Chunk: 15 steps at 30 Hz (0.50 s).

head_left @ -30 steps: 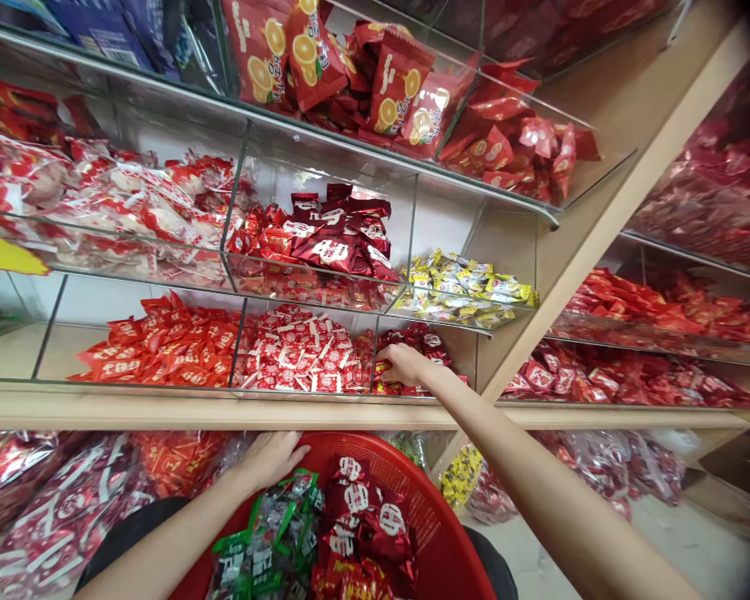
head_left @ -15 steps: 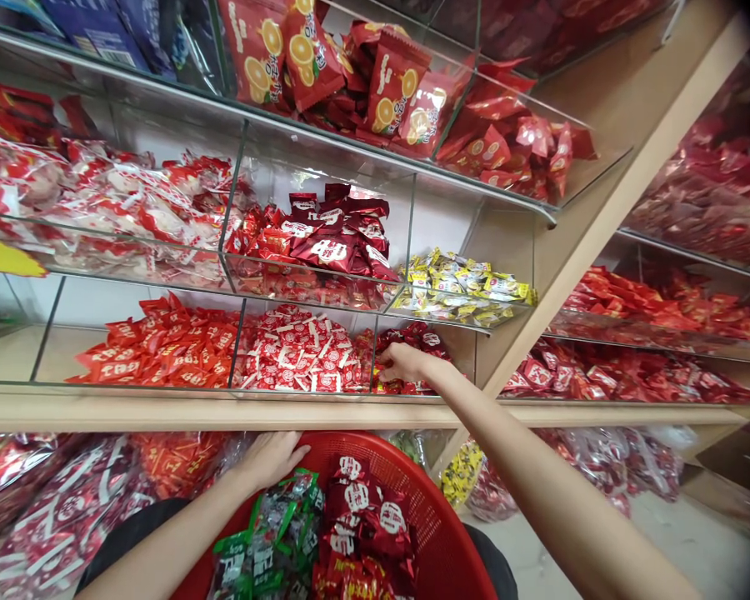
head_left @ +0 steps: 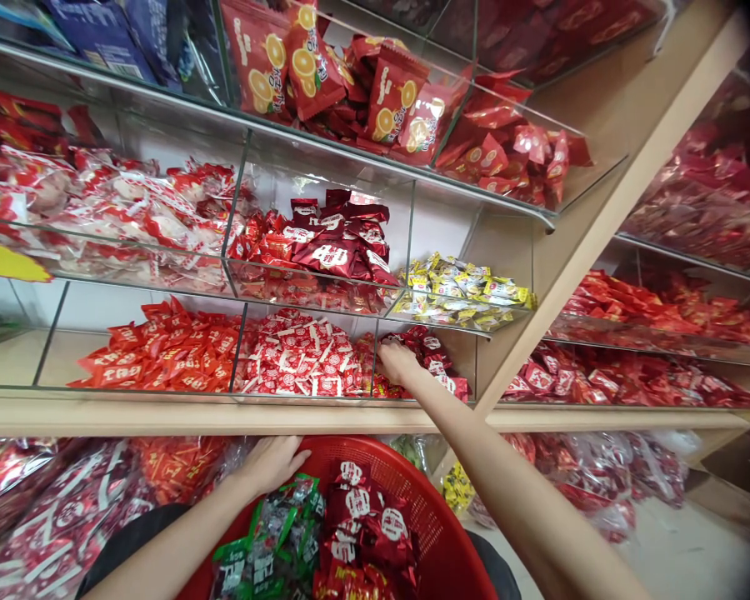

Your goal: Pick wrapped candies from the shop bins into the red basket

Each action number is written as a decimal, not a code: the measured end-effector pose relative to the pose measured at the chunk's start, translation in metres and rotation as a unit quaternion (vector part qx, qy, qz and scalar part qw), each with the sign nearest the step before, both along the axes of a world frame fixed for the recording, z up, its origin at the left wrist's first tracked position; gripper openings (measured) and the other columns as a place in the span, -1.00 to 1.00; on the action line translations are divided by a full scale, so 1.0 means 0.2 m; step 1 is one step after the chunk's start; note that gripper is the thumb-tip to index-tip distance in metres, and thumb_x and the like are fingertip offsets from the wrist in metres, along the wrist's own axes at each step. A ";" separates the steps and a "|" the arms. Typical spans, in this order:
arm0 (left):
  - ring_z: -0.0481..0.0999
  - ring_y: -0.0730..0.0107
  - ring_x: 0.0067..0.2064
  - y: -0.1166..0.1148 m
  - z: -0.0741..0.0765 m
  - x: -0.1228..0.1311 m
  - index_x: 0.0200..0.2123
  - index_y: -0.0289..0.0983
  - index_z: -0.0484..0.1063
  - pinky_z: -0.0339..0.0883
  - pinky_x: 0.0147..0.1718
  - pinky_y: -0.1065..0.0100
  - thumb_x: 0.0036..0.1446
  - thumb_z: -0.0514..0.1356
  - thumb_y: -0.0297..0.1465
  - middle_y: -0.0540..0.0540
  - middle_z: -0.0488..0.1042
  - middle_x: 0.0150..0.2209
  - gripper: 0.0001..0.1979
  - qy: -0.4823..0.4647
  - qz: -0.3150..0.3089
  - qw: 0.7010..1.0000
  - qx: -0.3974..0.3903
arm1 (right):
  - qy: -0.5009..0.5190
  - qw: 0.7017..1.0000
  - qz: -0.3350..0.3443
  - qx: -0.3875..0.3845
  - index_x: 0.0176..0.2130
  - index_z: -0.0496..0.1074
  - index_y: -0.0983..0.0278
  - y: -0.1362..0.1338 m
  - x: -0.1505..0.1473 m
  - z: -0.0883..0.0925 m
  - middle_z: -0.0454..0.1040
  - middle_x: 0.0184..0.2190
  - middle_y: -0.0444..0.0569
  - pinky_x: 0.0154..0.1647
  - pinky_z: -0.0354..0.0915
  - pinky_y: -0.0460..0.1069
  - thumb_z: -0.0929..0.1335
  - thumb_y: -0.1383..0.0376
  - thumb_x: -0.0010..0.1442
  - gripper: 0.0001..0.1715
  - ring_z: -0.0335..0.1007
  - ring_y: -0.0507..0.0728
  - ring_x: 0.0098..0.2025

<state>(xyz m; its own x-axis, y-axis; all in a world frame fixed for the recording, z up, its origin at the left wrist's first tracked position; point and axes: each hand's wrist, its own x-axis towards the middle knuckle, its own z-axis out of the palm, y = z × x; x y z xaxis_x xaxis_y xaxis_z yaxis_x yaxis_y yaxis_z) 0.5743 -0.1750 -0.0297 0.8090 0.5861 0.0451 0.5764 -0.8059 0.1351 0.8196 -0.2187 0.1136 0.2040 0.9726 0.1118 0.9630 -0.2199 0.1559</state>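
My left hand (head_left: 272,465) lies at the rim of a red plastic basket (head_left: 437,508), its thumb on the inner side and its fingers bent over the edge. Green-wrapped sweets (head_left: 281,533) and dark red packets (head_left: 366,517) fill the basket's lower part. Reaching over the shelf edge, my right hand (head_left: 397,362) is down in the bottom right bin. Its fingers curl into the small dark red packets (head_left: 436,354) there, and the fingertips are hidden. What they hold, if anything, does not show.
A clear divider separates that bin from red-and-white sweets (head_left: 312,354); orange-red packets (head_left: 168,346) lie farther left. Just above are yellow-wrapped sweets (head_left: 462,279) behind a clear front panel. A wooden upright (head_left: 550,292) stands right of my right hand. Bagged sweets (head_left: 75,517) sit below the shelf ledge (head_left: 131,415).
My right hand has moved slightly left and deeper into the bin, its fingers more curled and hidden. More packets show to its right. My left hand stays on the basket rim.
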 end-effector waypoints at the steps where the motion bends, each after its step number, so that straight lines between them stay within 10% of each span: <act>1: 0.38 0.04 -0.01 0.00 0.00 0.00 -0.14 -0.35 0.32 0.24 -0.08 0.17 0.17 -0.08 -0.25 -0.33 0.41 -0.07 -0.65 -0.001 0.001 1.000 0.000 | -0.006 1.000 -0.005 0.001 -0.11 0.38 0.38 0.01 -0.02 -0.02 0.39 -0.10 0.21 -0.14 0.22 0.02 0.28 0.38 0.10 -0.69 0.27 0.25 -0.04; 7: 0.40 0.05 -0.02 0.00 0.00 0.00 -0.16 -0.33 0.33 0.24 -0.08 0.18 0.17 -0.07 -0.24 -0.31 0.42 -0.07 -0.66 -0.001 0.005 1.000 0.000 | -0.011 1.000 -0.015 -0.007 -0.14 0.39 0.35 0.04 -0.05 -0.02 0.43 -0.14 0.18 -0.10 0.21 0.00 0.24 0.53 0.08 -0.66 0.26 0.22 -0.02; 15: 0.43 0.08 -0.06 0.01 -0.01 0.00 -0.19 -0.31 0.33 0.25 -0.11 0.21 0.17 -0.07 -0.23 -0.29 0.45 -0.12 -0.68 -0.007 0.004 1.000 -0.011 | 0.060 0.993 -0.096 -0.011 -0.12 0.38 0.37 -0.06 -0.02 0.12 0.43 -0.15 0.17 -0.21 0.27 -0.03 0.33 0.17 0.06 -0.58 0.36 0.20 -0.12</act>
<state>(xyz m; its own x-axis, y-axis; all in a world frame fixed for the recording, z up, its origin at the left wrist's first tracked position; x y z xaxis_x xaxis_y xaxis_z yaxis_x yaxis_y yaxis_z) 0.5752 -0.1737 -0.0310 0.8035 0.5937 0.0437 0.5808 -0.7979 0.1612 0.8153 -0.2312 0.1377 0.3974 0.9160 0.0544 0.9153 -0.3999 0.0487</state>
